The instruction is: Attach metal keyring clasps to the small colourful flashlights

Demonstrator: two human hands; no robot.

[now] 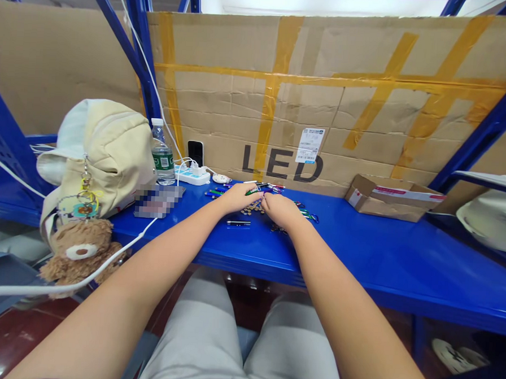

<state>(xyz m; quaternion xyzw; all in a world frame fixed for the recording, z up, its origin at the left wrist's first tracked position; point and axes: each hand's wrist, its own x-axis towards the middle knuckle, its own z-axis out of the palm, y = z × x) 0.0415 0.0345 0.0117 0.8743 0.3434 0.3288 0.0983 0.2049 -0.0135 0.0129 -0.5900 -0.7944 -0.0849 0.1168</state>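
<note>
A green piece (pixel 253 192) is held by the half-closed left hand (pixel 238 198); at its three o'clock, the right hand (pixel 281 210) is curled, contents hidden.

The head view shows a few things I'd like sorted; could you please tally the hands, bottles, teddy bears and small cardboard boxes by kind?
Hands: 2, left hand and right hand
Bottle: 1
Teddy bear: 1
Small cardboard box: 1
Total: 5
Small pieces by the hands are left out, too crowded to count.
</note>
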